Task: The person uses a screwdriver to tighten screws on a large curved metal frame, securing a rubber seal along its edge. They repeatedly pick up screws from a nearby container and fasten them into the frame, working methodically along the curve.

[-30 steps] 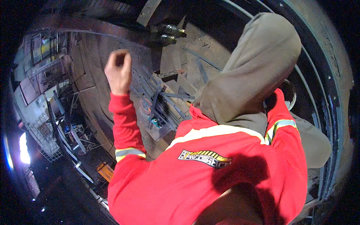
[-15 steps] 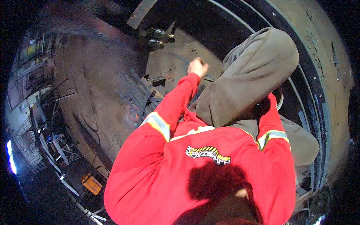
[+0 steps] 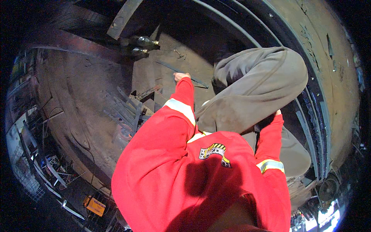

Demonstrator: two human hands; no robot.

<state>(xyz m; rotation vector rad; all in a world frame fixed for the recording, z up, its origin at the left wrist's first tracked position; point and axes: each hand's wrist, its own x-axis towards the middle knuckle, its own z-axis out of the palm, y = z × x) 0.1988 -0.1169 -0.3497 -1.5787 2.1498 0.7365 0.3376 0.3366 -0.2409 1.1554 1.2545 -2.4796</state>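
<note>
My left hand (image 3: 181, 76) reaches out past my raised knee, its fingers closed around the middle of a thin dark metal strip (image 3: 199, 82). The strip slants from upper left to lower right, just above or against the brown floor. Only a sliver of my right hand (image 3: 278, 112) shows beneath the bent leg (image 3: 255, 89); its fingers are hidden. Beyond the left hand, two glass bottles (image 3: 145, 40) lie on their sides in the shade.
Metal bars and scraps (image 3: 129, 106) are heaped left of my left forearm. A flat metal bar (image 3: 123, 19) juts in at the top. Long curved metal rails (image 3: 309, 100) run along the right. An orange box (image 3: 94, 206) stands at lower left.
My left hand has closed on the thin metal strip. My right hand has slipped further behind the leg. The whole view has shifted, with the floor things now further left.
</note>
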